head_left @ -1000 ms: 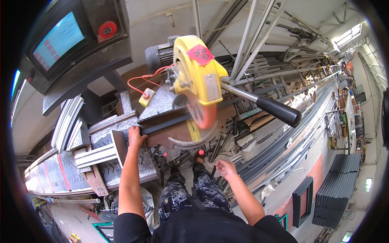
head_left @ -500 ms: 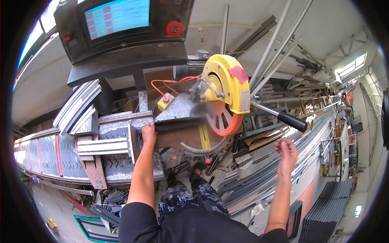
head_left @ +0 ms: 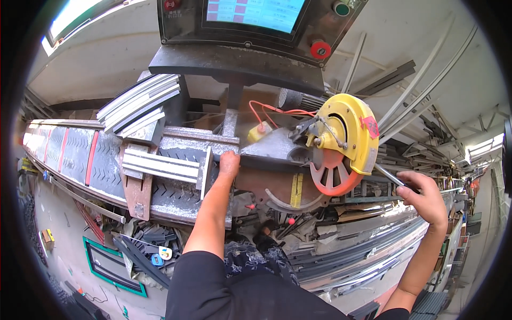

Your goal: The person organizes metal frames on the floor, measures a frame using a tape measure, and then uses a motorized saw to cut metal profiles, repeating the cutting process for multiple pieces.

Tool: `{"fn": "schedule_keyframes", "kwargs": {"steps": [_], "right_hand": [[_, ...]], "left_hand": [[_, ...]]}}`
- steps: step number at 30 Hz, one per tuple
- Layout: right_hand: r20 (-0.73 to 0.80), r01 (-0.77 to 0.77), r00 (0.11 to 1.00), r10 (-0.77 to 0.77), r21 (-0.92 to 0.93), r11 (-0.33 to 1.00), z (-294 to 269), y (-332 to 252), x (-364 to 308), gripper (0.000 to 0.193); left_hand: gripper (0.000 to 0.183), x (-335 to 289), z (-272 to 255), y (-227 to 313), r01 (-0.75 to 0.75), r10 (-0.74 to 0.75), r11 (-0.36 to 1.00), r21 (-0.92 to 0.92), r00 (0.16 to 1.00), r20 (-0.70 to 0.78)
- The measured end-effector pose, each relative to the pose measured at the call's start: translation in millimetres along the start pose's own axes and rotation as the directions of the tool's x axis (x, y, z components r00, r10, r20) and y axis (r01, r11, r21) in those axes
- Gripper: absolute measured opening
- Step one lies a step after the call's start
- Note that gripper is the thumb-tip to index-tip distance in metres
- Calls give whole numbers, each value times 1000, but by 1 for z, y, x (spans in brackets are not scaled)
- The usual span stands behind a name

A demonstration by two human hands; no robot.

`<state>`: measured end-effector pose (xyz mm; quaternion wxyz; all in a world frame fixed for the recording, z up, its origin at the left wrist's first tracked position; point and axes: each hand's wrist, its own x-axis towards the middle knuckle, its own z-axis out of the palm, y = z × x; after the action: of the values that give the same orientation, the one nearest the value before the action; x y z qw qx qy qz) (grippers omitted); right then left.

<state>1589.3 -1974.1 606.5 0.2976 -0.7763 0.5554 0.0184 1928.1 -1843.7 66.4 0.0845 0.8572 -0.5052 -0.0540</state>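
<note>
A yellow-guarded cut-off saw [head_left: 349,128] stands right of centre, with an orange-red slotted lower guard [head_left: 336,173]. My right hand [head_left: 429,200] is closed around the black grip of the saw's handle [head_left: 388,173]; the fingers cover most of the grip. My left hand [head_left: 229,164] closes over the left end of a dark profile [head_left: 272,161] lying along the fence. Just left of that hand stands an upright metal stop plate [head_left: 206,173], fixed to a pale grooved bar [head_left: 160,164]. The saw's raised head hangs above the right part of the bed.
A control panel [head_left: 240,40] with a lit screen and a red button [head_left: 320,50] overhangs the back. Cut profiles [head_left: 144,104] lie stacked behind the bed. A yellow switch box [head_left: 259,132] with red cable sits behind the fence. Long profiles [head_left: 352,256] fill the right side.
My right hand has moved from open air onto the saw handle and closed on it. My left hand stays at the profile's end. The view has shifted, moving the scene rightward.
</note>
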Motion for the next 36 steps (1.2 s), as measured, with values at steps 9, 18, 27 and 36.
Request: {"fn": "schedule_keyframes", "kwargs": {"steps": [9, 18, 27, 36], "right_hand": [[-85, 232, 949, -303, -460, 857, 56, 73, -43, 66], [-24, -248, 964, 264, 263, 932, 213, 190, -79, 40], [-203, -242, 947, 247, 52, 969, 278, 232, -74, 32], [-198, -246, 944, 264, 111, 963, 280, 232, -74, 28]], "left_hand": [[28, 1, -1, 0, -15, 14, 999, -29, 1000, -26], [31, -2, -2, 0, -46, 46, 999, -20, 999, -17], [30, 2, 8, -7, -84, 81, 995, -59, 995, -55], [29, 0, 1, -3, -110, 104, 992, -70, 992, -78]]}}
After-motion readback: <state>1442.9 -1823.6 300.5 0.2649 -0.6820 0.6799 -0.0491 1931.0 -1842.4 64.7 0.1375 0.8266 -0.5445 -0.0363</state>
